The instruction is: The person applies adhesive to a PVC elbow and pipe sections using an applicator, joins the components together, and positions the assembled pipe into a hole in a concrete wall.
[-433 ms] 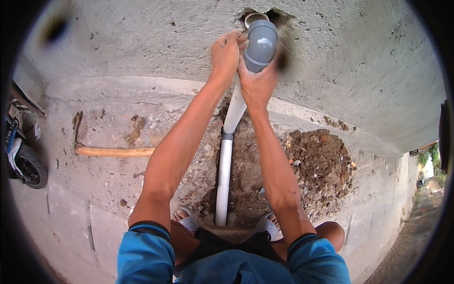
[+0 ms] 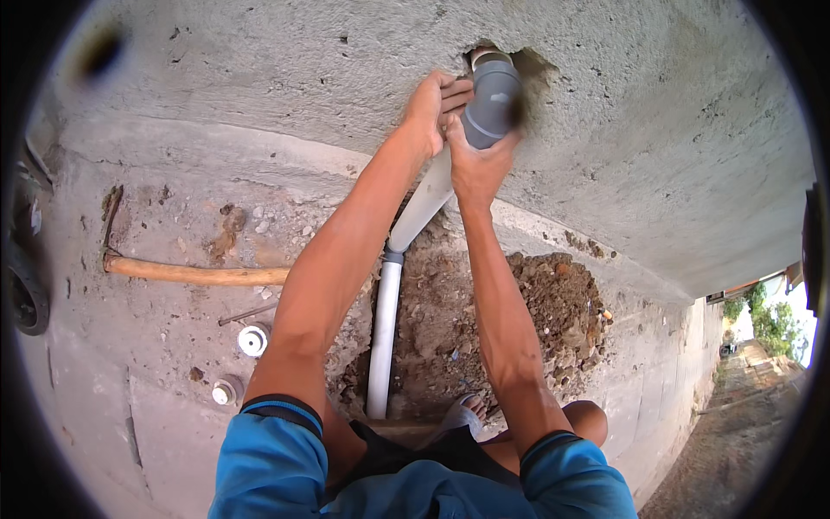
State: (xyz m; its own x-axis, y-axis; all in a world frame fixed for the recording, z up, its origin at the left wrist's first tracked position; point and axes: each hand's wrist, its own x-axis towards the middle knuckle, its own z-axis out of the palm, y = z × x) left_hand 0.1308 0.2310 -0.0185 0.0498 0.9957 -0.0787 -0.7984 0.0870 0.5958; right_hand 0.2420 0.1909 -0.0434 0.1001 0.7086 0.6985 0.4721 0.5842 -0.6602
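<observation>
A grey pipe elbow (image 2: 494,102) sits over the end of a pale pipe stub (image 2: 491,57) that comes out of a hole in the wall. My right hand (image 2: 478,164) is wrapped round the elbow's lower end from below, with the thumb up its left side. On the left, my left hand (image 2: 437,108) has its fingers stretched loosely against the elbow's side, not wrapped round it. Beneath the hands a white pipe (image 2: 424,206) slopes down to a grey coupling (image 2: 393,256). From there another white pipe (image 2: 384,337) lies in the trench. The elbow's underside is hidden.
A wooden-handled digging tool (image 2: 199,273) lies to the left, with a thin metal rod (image 2: 248,314) nearby. Two white-topped containers (image 2: 252,341) stand beside my left arm. A heap of soil (image 2: 558,303) is on the right. A wheel (image 2: 28,290) shows at the far left.
The elbow now covers more of the wall stub. My hands have moved with it, and the left fingers are more spread. The view has shifted, bringing the white-topped containers into sight.
</observation>
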